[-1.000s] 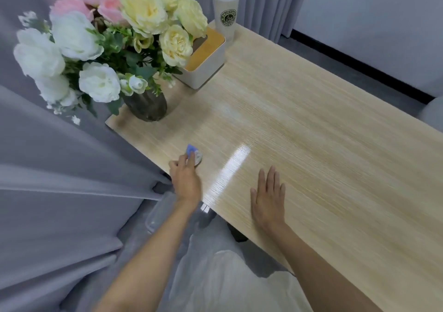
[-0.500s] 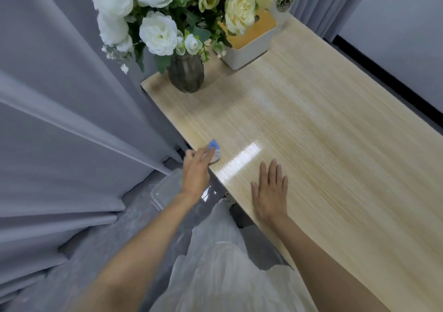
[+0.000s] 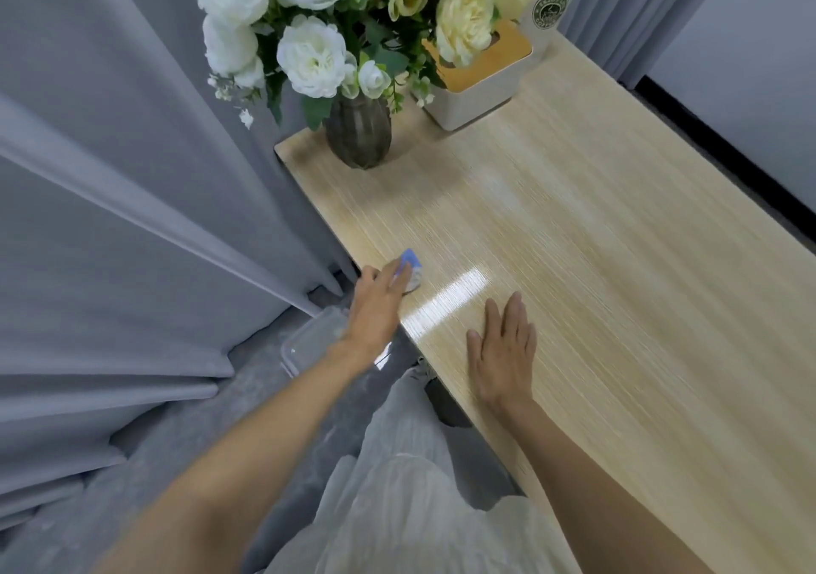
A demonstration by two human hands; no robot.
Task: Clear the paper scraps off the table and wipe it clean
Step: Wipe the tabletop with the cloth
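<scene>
A small blue-and-white paper scrap lies on the light wooden table, close to its left edge. My left hand reaches in from beyond that edge, and its extended fingers rest on top of the scrap, covering part of it. My right hand lies flat, palm down, on the tabletop near the front edge and holds nothing.
A clear plastic container sits on the grey floor below the table edge, under my left wrist. At the far left corner stand a dark vase of flowers, a white tissue box and a paper cup. Grey curtains hang at left.
The view has swung left and downward, bringing the floor container into sight. My left hand stays on the scrap by the edge. My right hand has stayed flat in place.
</scene>
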